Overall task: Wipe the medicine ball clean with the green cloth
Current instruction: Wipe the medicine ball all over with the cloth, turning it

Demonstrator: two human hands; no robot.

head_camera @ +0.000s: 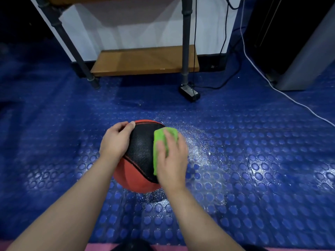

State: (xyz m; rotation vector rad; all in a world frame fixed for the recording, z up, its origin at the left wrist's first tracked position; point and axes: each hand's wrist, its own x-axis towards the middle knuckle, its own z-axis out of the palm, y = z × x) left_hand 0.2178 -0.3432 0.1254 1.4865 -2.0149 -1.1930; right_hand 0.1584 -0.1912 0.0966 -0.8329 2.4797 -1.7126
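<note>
The left hand (116,142) cups the ball (141,149) with curved fingers; the right hand (172,160), fingers flat, presses the cloth (158,137) on it; better press evenly and turn the ball slowly

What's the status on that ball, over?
Left hand grips ball, steadying it. Right hand flat, pressing green cloth on ball's right side. Nothing blocking; wet specks on floor beside it.
</note>
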